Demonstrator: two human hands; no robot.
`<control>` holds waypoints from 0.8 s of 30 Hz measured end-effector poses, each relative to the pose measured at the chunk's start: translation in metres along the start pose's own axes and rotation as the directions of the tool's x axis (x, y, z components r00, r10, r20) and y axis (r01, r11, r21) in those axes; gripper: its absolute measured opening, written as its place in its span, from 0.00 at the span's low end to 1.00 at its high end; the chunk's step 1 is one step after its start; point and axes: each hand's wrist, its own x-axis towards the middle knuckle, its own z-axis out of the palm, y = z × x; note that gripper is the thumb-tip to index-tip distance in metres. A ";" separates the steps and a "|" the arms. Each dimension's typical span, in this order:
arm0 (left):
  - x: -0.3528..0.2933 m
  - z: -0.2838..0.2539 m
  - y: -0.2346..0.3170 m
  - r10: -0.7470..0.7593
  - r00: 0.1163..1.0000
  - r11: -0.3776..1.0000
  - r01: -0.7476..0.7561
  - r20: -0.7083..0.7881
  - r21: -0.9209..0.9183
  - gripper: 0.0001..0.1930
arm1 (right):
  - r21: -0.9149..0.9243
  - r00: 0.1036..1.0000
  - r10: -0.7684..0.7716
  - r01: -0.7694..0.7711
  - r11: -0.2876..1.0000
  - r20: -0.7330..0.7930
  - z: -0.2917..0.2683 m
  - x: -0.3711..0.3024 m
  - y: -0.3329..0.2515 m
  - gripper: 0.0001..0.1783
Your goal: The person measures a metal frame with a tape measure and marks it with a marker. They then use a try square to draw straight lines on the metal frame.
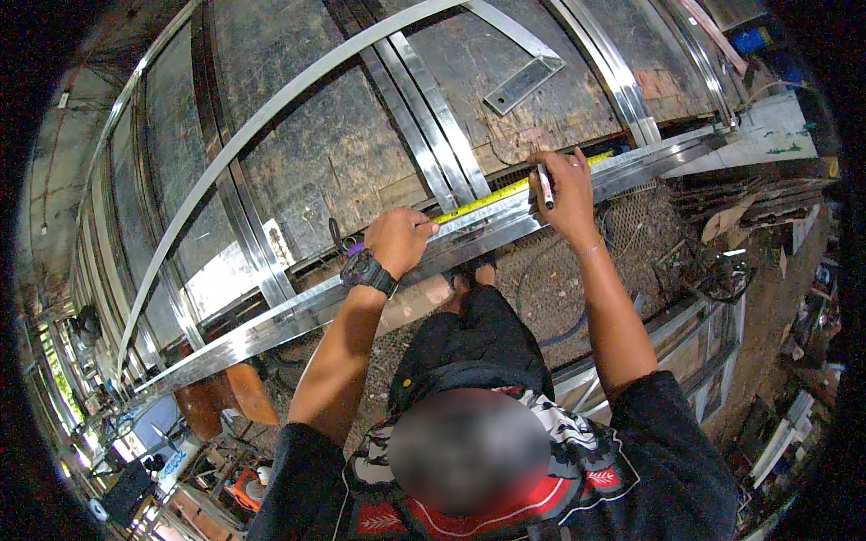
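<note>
A yellow tape measure blade [483, 201] lies stretched along a shiny metal bar [505, 223] at the near edge of the workbench. My left hand [395, 243] is closed over the blade's left part, with thumb and fingers pinching it against the bar. Something purple [355, 248] shows beside that wrist, partly hidden. Further right, my right hand [568, 194] rests at the bar with its fingers curled round a white marker pen [546, 186], dark end down. The yellow blade runs on past that hand.
Several paired metal bars [424, 126] cross the worn bench top [307, 153]. A try square [523, 86] lies at the far side, near a long metal strip [271, 108]. A brown wooden piece [248, 394] stands below the bar. Scrap lies at the right.
</note>
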 end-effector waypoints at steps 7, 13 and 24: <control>0.002 0.001 -0.002 -0.010 1.000 1.000 0.010 0.008 0.007 0.14 | 0.028 0.999 -0.019 0.020 0.999 -0.043 0.000 -0.001 0.001 0.13; 0.003 0.004 -0.003 0.035 0.999 0.999 -0.035 -0.019 0.013 0.14 | 0.273 0.966 0.016 0.057 0.960 -0.257 -0.008 -0.006 -0.013 0.13; 0.003 0.005 -0.002 -0.043 0.999 0.999 0.043 -0.009 0.002 0.14 | 0.776 0.947 0.270 -0.299 0.556 0.171 0.000 -0.048 -0.076 0.10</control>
